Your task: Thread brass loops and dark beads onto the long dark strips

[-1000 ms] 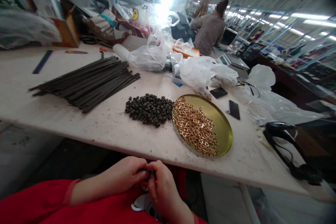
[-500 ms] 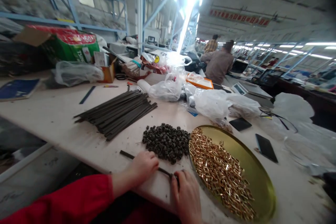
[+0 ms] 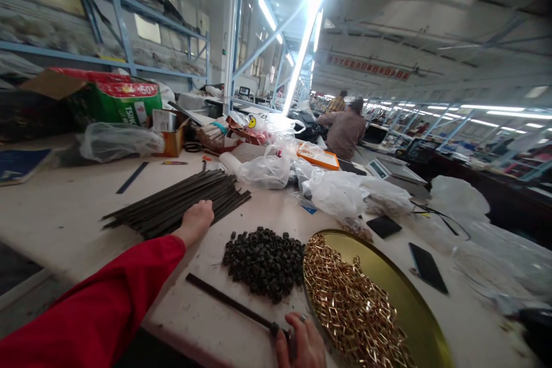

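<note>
My left hand (image 3: 198,221), in a red sleeve, lies over the right part of a pile of long dark strips (image 3: 166,201). Its fingers are curled down onto the strips, and their tips are partly hidden. At the bottom of the view, my right hand (image 3: 304,342) pinches the near end of a single dark strip (image 3: 228,301) lying on the table. A small dark lump shows at the fingertips there. Just beyond this strip is a heap of small dark loops (image 3: 263,261). Beside it, a round golden tray (image 3: 414,293) holds many gold metal rectangular frames (image 3: 353,299).
Plastic bags (image 3: 336,190) and an orange-edged box (image 3: 318,155) crowd the back of the table. Two dark flat devices, one a phone (image 3: 428,267), lie right of the tray. A green and red carton (image 3: 123,100) stands at the left. Another person (image 3: 347,132) sits farther back.
My left hand has left the single strip and moved up and left onto the strip pile. My right hand remains at the strip's near end. The whole view has shifted slightly.
</note>
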A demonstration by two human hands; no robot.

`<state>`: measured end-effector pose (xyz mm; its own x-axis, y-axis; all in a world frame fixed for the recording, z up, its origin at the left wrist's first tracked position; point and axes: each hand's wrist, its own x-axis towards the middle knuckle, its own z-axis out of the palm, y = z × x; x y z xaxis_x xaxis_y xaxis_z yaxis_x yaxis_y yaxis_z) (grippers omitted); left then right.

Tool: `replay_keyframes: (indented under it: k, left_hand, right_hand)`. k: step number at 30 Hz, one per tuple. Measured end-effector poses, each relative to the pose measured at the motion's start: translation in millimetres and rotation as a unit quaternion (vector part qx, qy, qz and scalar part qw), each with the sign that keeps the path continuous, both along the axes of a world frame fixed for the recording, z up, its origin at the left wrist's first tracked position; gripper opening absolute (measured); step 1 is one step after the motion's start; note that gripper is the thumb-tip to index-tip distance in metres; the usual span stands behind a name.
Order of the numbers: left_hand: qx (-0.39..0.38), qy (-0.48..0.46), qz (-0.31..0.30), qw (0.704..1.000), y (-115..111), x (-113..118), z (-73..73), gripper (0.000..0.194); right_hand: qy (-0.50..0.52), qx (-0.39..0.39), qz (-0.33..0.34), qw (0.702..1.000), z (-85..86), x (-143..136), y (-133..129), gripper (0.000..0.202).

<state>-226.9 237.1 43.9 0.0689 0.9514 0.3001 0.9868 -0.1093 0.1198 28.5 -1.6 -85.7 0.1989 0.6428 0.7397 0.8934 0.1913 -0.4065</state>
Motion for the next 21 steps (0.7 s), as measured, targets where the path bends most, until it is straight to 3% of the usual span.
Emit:
replay_keyframes:
  k: [3, 6, 9, 11, 14, 16, 18, 21]
  left_hand:
    - [-0.001, -0.006, -0.012, 1.000, -9.1, -1.7, 4.0, 0.018]
    - [0.001, -0.016, -0.032, 0.999, -19.5, -1.9, 20.8, 0.023]
    - [0.019, -0.029, -0.076, 0.996, -41.4, 5.7, 39.7, 0.026]
    - [0.023, -0.036, -0.133, 0.990, -67.8, 15.0, 44.6, 0.027]
    - [-0.016, -0.045, -0.245, 0.968, -121.6, 28.7, 33.7, 0.016]
    - [-0.081, -0.079, -0.336, 0.935, -157.8, 34.8, 18.8, 0.018]
    - [-0.135, -0.116, -0.352, 0.919, -185.4, 39.3, 5.0, 0.020]
    - [-0.280, -0.214, -0.334, 0.874, -204.4, 47.8, -5.1, 0.024]
  right_hand:
    - [-0.003, -0.042, 0.020, 0.999, 11.8, -0.4, -6.0, 0.018]
    - [0.025, -0.091, 0.021, 0.995, 23.2, -2.2, -13.3, 0.017]
    - [0.121, -0.100, 0.021, 0.987, 33.7, -2.4, -20.1, 0.020]
    - [0.234, -0.097, 0.032, 0.967, 42.2, 0.1, -23.1, 0.029]
    - [0.444, -0.105, 0.099, 0.884, 57.0, 5.4, -24.6, 0.048]
    - [0.523, -0.126, 0.154, 0.828, 65.3, 7.0, -24.3, 0.051]
    - [0.528, -0.159, 0.174, 0.816, 70.5, 5.0, -23.6, 0.043]
    - [0.461, -0.223, 0.194, 0.837, 73.1, -2.7, -20.3, 0.030]
